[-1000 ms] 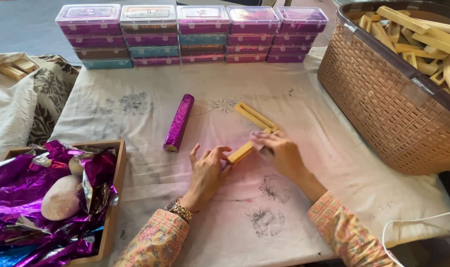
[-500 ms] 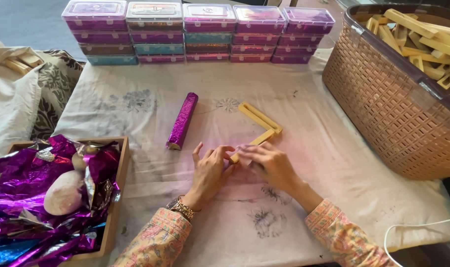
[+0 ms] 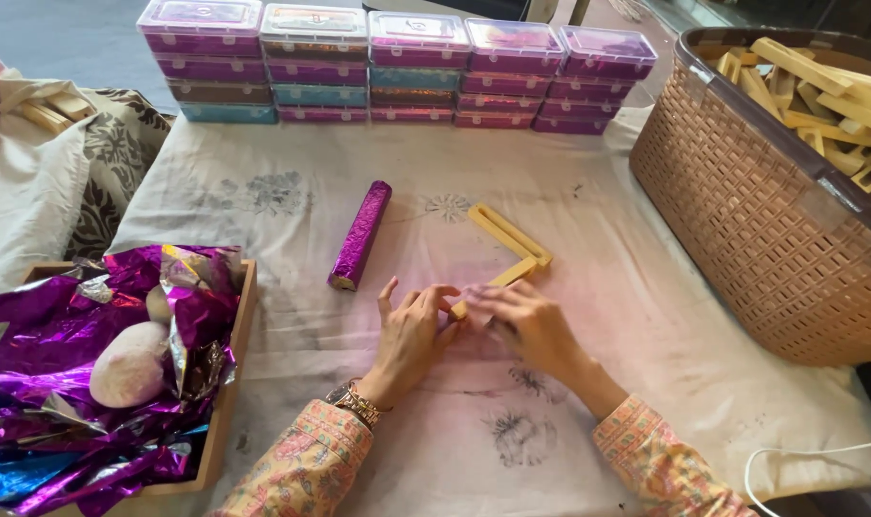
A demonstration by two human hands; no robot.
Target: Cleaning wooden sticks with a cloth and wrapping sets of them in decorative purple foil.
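Note:
My left hand [image 3: 411, 330] and my right hand [image 3: 521, 321] meet on the cloth-covered table [image 3: 292, 354], both pinching one end of a pale yellow stick [image 3: 497, 280] that lies flat. Its far end touches two more yellow sticks [image 3: 508, 234] lying side by side, forming an angle. A stick wrapped in shiny purple foil [image 3: 361, 236] lies to the left of my hands, apart from them.
A wooden tray [image 3: 232, 383] at the left holds crumpled purple foil sheets [image 3: 52, 325] and a pale rounded lump [image 3: 129, 364]. Stacked purple and teal plastic boxes [image 3: 397, 62] line the far edge. A brown woven basket [image 3: 761, 220] full of yellow sticks stands at the right.
Both hands have drawn closer together over the near end of the yellow stick, which has shifted slightly on the cloth. The foil-wrapped stick has not moved.

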